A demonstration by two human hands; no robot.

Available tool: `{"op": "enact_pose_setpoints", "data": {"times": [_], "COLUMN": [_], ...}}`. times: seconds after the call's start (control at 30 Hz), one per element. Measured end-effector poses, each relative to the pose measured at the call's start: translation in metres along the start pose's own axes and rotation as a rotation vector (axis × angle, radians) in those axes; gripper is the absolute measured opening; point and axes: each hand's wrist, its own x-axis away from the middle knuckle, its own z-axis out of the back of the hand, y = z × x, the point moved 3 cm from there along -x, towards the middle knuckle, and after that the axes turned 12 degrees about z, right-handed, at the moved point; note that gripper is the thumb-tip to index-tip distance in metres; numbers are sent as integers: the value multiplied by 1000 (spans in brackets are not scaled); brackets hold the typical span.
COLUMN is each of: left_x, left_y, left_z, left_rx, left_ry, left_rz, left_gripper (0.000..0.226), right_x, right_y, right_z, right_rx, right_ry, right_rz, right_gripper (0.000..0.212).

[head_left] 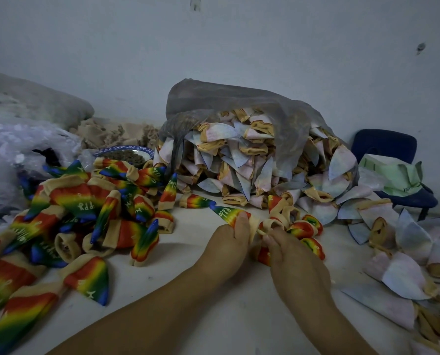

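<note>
Both hands together on the worktop; my left hand (229,237) grips a rainbow sock (226,213); right hand (288,249) pinches its beige cuff (258,230).

left hand (229,239): bare | right hand (288,252): bare | forearms (162,303): bare to frame edge | fingers (242,224): short plain nails

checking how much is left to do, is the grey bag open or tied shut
Open. The grey bag has its mouth gaping towards the camera, and pale socks spill out of it onto the surface.
</note>
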Motion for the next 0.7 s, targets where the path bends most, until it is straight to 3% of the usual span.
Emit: {"op": "enact_pose_setpoints", "data": {"times": [0.1,0.23,0.43,0.57,0.7], "left_x": [-2,0,5,-5,-7], "left_y": [-3,2,4,0,-5], "left_z": [-1,1,7,12,18], "left_rx": [80,90,203,502,755], "left_ry": [-17,13,-8,-21,-67], "left_rz": [-25,54,20,106,192], "left_gripper": [34,66,75,19,11], "right_x": [0,-5,-11,-12,-15], "right_y": [0,2,5,11,18], "right_z": [-1,-1,-2,0,0], "right_rx": [0,-34,-28,27,88], "right_ry": [-15,49,70,82,19], "right_rz": [1,83,170,168,156], "right_gripper": [27,24,22,27,32]}}
